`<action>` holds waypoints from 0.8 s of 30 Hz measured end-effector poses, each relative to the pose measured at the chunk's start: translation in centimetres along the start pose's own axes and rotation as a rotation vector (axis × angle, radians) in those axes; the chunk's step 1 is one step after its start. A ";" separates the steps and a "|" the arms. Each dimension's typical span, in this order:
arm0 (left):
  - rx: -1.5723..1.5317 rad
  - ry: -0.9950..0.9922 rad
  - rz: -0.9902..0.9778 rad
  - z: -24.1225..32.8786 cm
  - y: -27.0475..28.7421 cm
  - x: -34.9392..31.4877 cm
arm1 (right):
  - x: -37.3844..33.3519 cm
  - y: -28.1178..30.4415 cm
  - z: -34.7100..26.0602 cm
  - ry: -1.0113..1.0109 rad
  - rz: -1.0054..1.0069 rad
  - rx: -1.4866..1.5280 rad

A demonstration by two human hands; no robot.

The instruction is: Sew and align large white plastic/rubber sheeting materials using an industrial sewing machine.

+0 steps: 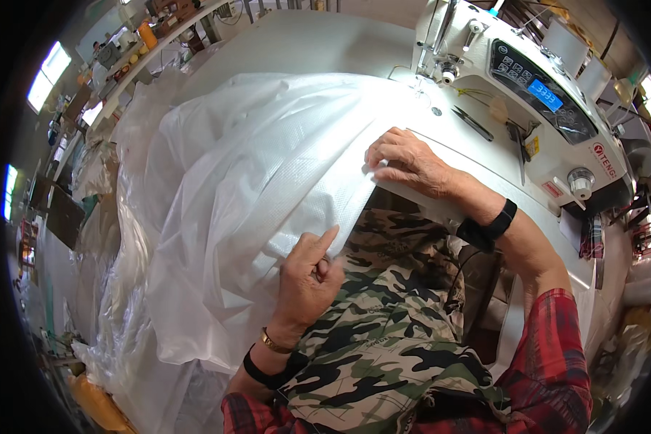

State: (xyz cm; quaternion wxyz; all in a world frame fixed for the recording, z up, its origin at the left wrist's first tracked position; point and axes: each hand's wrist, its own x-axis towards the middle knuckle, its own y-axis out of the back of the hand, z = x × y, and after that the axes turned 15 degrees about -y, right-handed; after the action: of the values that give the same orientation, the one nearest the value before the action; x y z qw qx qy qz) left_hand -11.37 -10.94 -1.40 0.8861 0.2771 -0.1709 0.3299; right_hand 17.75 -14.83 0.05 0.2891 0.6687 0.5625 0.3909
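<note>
A large sheet of white woven plastic fabric (224,166) spreads in folds over the sewing table and hangs off its left and front sides. My right hand (409,160) pinches the sheet's near edge at the front of the table, a short way in front of the needle area. Lower down the same edge, my left hand (311,278) grips it with curled fingers, the index finger stretched along the fabric. Between both hands the edge runs fairly straight. Behind my right hand stands a white sewing machine (550,94) with a lit blue display.
Thread snips (474,123) and a dark slim tool (517,150) lie on the machine bed. Thread cones (566,45) stand behind the machine. Clear plastic sheeting (112,289) heaps up at the left, near a cluttered shelf (152,61). Camouflage cloth (383,325) covers my lap.
</note>
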 end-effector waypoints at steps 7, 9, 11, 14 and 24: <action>0.277 -0.123 0.105 -1.5 -1.5 1.1 | 0.0 0.1 -0.2 0.104 -0.006 -0.137; 0.317 -0.220 0.149 -1.9 -1.5 1.5 | 0.0 0.1 -0.4 0.061 -0.034 -0.183; 0.335 -0.235 0.127 -2.1 -1.3 1.8 | 0.1 0.2 -0.5 0.078 -0.024 -0.221; 0.387 -0.228 0.075 -1.7 -0.7 2.2 | 0.6 0.3 -0.2 0.076 -0.037 -0.283; 0.337 -0.148 0.052 -1.3 1.1 2.7 | 2.4 2.4 3.4 0.003 -0.015 -0.387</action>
State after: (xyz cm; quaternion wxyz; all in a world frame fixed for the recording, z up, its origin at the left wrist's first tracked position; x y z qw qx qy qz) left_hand -10.04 -8.11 -0.69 0.8033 0.4405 -0.1849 0.3557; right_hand 22.05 -12.78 0.72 0.4144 0.5959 0.4821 0.4906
